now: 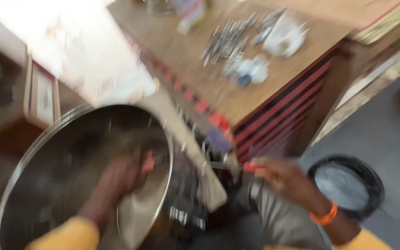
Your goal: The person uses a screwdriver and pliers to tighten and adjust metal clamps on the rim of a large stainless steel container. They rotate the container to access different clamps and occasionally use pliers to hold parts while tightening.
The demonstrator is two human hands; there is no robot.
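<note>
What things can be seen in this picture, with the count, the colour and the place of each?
Large round steel drum: one, silver, lower left, open towards the camera.
Wooden workbench top: one, brown, upper middle.
Heap of small metal parts: count unclear because of blur, silver, on the workbench.
Pale crumpled bag: one, whitish, beside the heap.
Round black-rimmed container: one, grey inside, on the floor at right.
Small red-handled tool: one, kind unclear, in the right hand.
Left hand: inside the drum, on something small and red, blurred.
Right hand: orange wristband, beside the drum.
</note>
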